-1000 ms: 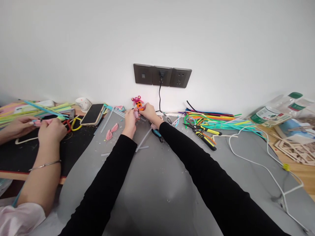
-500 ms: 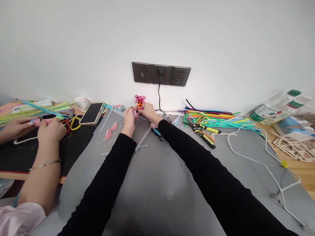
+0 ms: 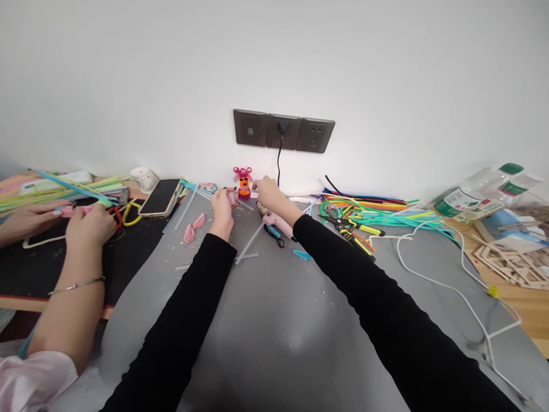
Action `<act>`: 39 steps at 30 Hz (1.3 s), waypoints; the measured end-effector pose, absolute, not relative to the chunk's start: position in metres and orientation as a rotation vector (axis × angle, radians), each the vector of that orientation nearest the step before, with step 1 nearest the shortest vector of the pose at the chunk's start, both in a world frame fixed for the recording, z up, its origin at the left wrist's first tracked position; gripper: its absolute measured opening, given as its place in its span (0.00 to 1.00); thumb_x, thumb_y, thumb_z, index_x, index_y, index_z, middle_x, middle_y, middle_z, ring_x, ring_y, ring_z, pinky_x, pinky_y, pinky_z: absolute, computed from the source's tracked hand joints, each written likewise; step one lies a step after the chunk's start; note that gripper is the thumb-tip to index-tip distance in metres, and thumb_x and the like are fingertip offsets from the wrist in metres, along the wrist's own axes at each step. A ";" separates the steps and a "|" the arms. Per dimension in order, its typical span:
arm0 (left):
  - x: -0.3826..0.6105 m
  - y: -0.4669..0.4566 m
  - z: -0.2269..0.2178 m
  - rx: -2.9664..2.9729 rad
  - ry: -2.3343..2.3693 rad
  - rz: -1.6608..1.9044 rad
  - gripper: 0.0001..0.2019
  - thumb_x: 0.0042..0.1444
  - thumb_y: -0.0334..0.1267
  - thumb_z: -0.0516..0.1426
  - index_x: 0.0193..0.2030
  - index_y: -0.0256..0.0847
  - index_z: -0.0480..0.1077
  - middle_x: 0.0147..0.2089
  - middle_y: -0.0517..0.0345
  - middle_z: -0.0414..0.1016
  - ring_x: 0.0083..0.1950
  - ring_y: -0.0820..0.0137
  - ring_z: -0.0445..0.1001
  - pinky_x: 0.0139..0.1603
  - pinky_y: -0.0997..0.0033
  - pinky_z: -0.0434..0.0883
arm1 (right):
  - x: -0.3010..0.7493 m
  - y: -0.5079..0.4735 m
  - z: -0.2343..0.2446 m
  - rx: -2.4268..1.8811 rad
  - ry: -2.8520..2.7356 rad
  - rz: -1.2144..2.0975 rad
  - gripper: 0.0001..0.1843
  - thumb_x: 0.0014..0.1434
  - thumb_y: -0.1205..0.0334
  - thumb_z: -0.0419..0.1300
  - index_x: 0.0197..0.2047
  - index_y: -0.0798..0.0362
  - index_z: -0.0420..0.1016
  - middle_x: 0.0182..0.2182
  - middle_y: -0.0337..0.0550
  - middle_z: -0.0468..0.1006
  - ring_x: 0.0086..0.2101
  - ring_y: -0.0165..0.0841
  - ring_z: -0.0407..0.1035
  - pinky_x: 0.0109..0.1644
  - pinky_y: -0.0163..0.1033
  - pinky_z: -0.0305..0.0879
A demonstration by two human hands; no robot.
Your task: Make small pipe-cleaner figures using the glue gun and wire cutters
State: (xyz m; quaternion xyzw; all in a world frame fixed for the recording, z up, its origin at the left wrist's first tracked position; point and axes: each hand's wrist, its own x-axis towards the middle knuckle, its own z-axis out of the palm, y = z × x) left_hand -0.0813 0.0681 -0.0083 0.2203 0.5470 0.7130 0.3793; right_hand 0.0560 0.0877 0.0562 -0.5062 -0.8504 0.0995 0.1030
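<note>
My left hand is closed around a small pink fuzzy piece, mostly hidden by the fingers. Just right of it a small figure in pink and orange, with round ears on top, stands upright by the wall. My right hand is just right of the figure, apart from it, fingers bent together; whether anything is pinched there I cannot make out. Beneath that hand lies a pale pink glue gun, partly covered by my wrist. A pink bow-shaped piece lies left of my left hand.
Translucent glue sticks and a turquoise scrap lie on the grey mat. Yellow-black pliers, pipe cleaners and a white cable are at right. At left, another person's hands work near a phone.
My right hand has drawn back from the figure to the right, uncovering the figure's lower body and the glue gun. My left hand has shifted slightly left, away from the figure.
</note>
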 end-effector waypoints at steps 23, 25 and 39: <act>-0.067 0.047 0.010 0.852 1.332 1.546 0.09 0.50 0.40 0.57 0.31 0.38 0.76 0.32 0.51 0.80 0.26 0.72 0.72 0.23 0.77 0.64 | 0.092 0.079 0.063 -1.776 -2.409 0.452 0.14 0.60 0.65 0.61 0.48 0.57 0.81 0.46 0.56 0.85 0.46 0.44 0.78 0.48 0.41 0.70; -0.065 0.045 0.010 0.880 1.294 1.520 0.10 0.50 0.40 0.59 0.34 0.37 0.77 0.33 0.51 0.80 0.27 0.71 0.73 0.24 0.76 0.65 | 0.101 0.081 0.064 -1.775 -2.333 0.485 0.13 0.59 0.63 0.63 0.47 0.57 0.80 0.43 0.54 0.85 0.45 0.44 0.78 0.48 0.41 0.70; -0.049 0.029 0.020 1.054 1.227 1.193 0.08 0.47 0.34 0.62 0.37 0.39 0.76 0.28 0.58 0.75 0.27 0.70 0.71 0.29 0.72 0.65 | 0.163 0.086 0.084 -1.351 -1.720 1.584 0.04 0.55 0.73 0.66 0.35 0.56 0.79 0.27 0.43 0.80 0.30 0.34 0.78 0.42 0.41 0.80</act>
